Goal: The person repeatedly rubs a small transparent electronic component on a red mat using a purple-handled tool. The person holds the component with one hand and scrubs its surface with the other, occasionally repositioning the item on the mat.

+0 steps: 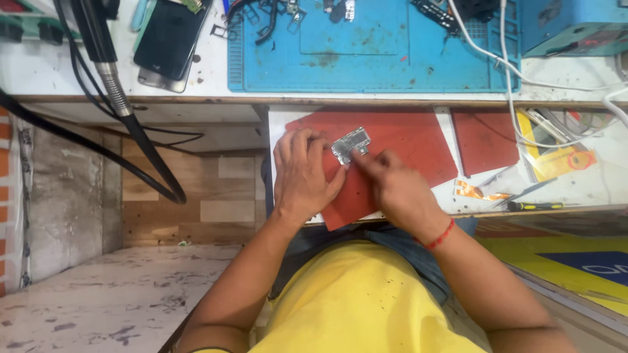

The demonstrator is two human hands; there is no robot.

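Note:
A small silver circuit board (350, 144) lies on a red mat (405, 140) on a pulled-out shelf below the bench. My left hand (302, 175) rests flat on the mat, its fingertips and thumb against the board's left edge. My right hand (392, 186), with a red thread on the wrist, pinches or presses at the board's lower right corner with finger and thumb. Whether it holds a small tool is hidden.
A blue work mat (366, 52) with loose parts lies on the white bench above. A dark phone (171, 36) sits to its left, beside a black hose (118, 98). A second red mat (485, 138), white cables (517, 85), a yellow packet (556, 160) and a screwdriver (533, 205) lie to the right.

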